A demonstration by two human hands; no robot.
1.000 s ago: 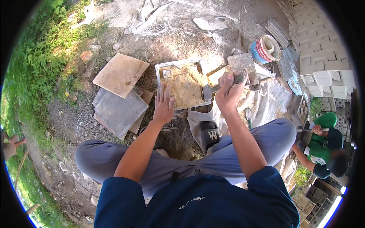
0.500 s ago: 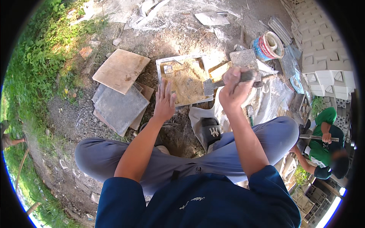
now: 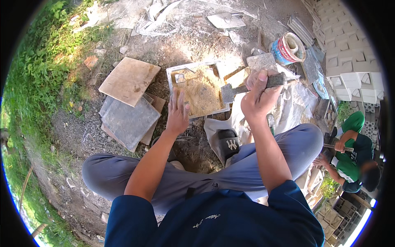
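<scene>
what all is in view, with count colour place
frame: 1, pale grey, centre
sandy fill: 1, yellowish, inside frame
handled tool: 1, grey, in right hand
board: 1, tan, left, atop slabs
slabs: several, grey and brown, left
bucket: 1, multicoloured, upper right
blocks: many, whitish, stacked right
sheeting: count unclear, pale, right
plants: many, green, left
person: 1, green, dark clothing, right
footwear: 1 clear, black, below frame
left hand: 1, bare, over frame
right hand: 1, bare, holding tool
</scene>
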